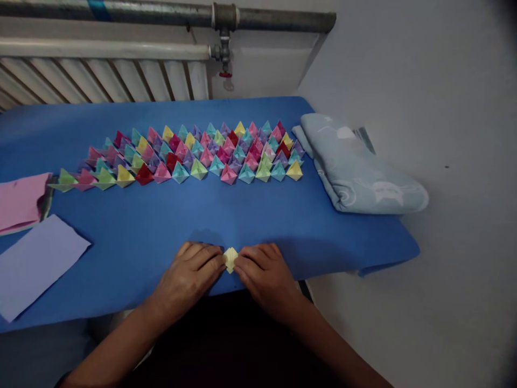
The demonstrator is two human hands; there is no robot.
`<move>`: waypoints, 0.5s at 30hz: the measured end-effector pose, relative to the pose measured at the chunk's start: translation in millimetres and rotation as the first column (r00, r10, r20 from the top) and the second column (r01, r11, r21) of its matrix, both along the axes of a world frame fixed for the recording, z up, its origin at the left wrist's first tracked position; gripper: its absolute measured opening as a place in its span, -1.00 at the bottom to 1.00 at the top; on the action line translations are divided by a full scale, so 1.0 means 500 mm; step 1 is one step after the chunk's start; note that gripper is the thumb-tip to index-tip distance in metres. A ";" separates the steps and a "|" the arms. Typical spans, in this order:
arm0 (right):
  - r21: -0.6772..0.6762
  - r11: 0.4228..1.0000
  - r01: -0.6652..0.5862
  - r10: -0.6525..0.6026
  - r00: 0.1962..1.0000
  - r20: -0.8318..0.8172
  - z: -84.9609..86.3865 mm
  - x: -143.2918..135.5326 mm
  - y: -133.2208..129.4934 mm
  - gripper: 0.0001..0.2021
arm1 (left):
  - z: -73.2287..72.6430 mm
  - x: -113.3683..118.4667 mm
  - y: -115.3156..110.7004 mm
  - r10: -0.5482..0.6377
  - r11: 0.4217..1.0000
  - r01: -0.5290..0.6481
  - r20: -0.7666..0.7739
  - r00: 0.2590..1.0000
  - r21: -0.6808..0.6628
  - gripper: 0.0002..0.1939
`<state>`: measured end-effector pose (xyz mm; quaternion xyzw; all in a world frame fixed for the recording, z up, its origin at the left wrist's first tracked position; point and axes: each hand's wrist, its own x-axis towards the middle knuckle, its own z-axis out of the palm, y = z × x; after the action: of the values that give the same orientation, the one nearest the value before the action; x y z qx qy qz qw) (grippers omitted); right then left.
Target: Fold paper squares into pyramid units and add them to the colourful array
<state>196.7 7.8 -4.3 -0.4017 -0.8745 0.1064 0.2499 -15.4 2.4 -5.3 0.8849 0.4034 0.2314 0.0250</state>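
Between my two hands is a small folded piece of pale yellow paper [230, 260], diamond-shaped with a crease down its middle. My left hand [189, 268] pinches its left corner, fingers closed together. On the opposite corner, my right hand [264, 272] has thumb and fingers closed in the same way. Both hands are low over the blue tabletop near its front edge. Beyond them stand rows of folded paper boats [198, 170] in pink, yellow, green, blue, purple and red.
At the left lie a purple paper sheet [40, 264] and a stack of pink paper [24, 202]. A folded light-blue blanket [363, 167] rests at the right on the blue-covered table [133, 226]. Behind the table are a white radiator [141, 78] and a metal pipe [161, 13].
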 end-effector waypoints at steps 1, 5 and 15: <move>-0.003 1.000 0.005 -0.005 1.000 0.001 0.001 0.000 0.000 -0.82 | 0.000 0.000 0.001 -0.005 1.000 0.005 -0.001 1.000 -0.003 -0.85; -0.023 1.000 0.000 0.000 1.000 -0.018 0.002 0.001 0.000 -0.84 | 0.000 -0.001 0.002 -0.008 1.000 0.008 -0.001 1.000 -0.019 -0.85; -0.122 0.987 0.101 -0.117 0.985 -0.127 0.008 -0.011 0.003 -0.86 | 0.016 0.016 0.004 0.091 0.987 -0.080 0.075 0.993 -0.139 -0.85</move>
<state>191.0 9.3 -0.4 -0.4547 -0.8249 0.1695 0.2899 -7.7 4.6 2.8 0.8529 0.4546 0.2398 0.0915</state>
